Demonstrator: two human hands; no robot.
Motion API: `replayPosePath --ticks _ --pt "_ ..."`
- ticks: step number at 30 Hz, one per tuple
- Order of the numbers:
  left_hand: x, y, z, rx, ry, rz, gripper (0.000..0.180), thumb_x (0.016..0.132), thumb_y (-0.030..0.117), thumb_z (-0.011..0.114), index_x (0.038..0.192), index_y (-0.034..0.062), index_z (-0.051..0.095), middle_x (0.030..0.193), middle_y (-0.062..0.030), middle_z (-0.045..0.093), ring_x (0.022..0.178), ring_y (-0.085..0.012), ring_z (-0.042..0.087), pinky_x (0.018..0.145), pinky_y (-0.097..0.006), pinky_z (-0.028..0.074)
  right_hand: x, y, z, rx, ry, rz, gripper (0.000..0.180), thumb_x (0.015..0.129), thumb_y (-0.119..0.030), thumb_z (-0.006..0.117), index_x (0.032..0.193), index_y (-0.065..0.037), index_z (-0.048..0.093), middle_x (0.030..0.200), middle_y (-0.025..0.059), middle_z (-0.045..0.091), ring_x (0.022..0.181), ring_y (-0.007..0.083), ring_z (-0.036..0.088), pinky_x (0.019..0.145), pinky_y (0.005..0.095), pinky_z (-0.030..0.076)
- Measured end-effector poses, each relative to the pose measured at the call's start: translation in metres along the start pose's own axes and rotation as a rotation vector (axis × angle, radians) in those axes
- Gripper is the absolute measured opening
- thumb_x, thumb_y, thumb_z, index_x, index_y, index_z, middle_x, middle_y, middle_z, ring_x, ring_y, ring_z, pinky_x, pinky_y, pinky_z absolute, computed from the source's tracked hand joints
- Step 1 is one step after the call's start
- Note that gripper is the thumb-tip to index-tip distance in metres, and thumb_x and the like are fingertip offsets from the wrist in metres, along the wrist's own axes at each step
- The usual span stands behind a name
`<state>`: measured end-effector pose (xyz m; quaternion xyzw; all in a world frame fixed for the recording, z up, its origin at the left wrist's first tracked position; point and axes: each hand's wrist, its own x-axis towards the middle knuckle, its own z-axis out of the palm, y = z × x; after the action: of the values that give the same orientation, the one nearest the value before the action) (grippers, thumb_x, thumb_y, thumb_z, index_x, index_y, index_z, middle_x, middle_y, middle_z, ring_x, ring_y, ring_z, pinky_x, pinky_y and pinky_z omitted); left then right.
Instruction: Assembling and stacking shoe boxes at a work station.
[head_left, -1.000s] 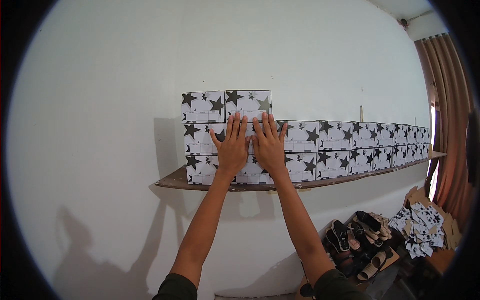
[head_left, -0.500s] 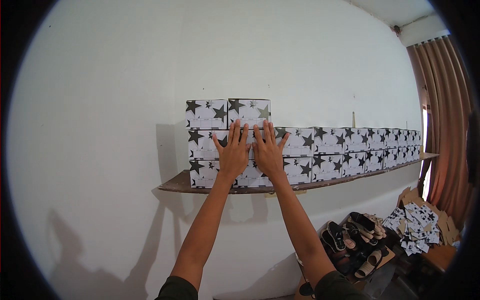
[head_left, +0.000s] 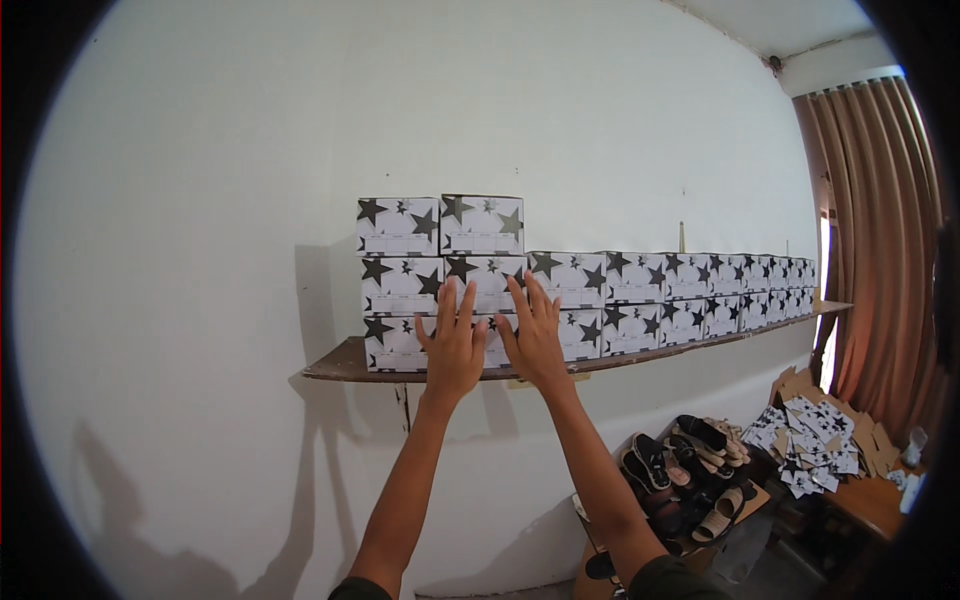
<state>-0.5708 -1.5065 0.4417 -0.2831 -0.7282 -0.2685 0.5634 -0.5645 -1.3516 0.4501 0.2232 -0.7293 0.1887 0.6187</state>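
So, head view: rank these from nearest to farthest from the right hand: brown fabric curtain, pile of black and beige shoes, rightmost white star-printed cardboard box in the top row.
From the right hand:
1. White star-printed cardboard box, above, slightly left.
2. Pile of black and beige shoes, below and to the right.
3. Brown fabric curtain, at the far right.

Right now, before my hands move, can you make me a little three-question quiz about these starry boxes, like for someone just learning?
1. How many starry boxes are in the top row?
2. True or false: the shoes are sitting on the shelf.
3. The left hand and right hand are: A) in fists; B) open, fingers spread; C) clasped together.

Key: 1. Two. 2. False; they lie lower down. 3. B.
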Motion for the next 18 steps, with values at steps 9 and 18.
replayPosePath --ticks 9,18 --pt "-0.154 0.065 0.006 -0.829 -0.243 -0.304 0.062 0.106 0.03 0.048 0.158 0.0049 0.026 0.162 -0.02 0.03 0.152 -0.0326 0.026 0.121 -0.049 0.021 -0.143 0.01 -0.105 0.254 -0.065 0.255 0.063 0.099 -0.026 0.062 0.149 0.003 0.038 0.154 0.028 0.037 0.143 0.0426 0.037 0.117 0.0475 0.031" --pt "-0.228 0.236 0.094 -1.188 -0.572 -0.44 0.062 0.105 0.027 0.049 0.158 0.0036 0.026 0.16 -0.0202 0.033 0.148 -0.0317 0.034 0.119 -0.046 0.026 -0.283 0.058 -0.273 0.086 -0.121 0.589 0.066 0.098 -0.026 0.063 0.152 0.0 0.034 0.153 0.0248 0.039 0.142 0.0399 0.038 0.117 0.044 0.031"
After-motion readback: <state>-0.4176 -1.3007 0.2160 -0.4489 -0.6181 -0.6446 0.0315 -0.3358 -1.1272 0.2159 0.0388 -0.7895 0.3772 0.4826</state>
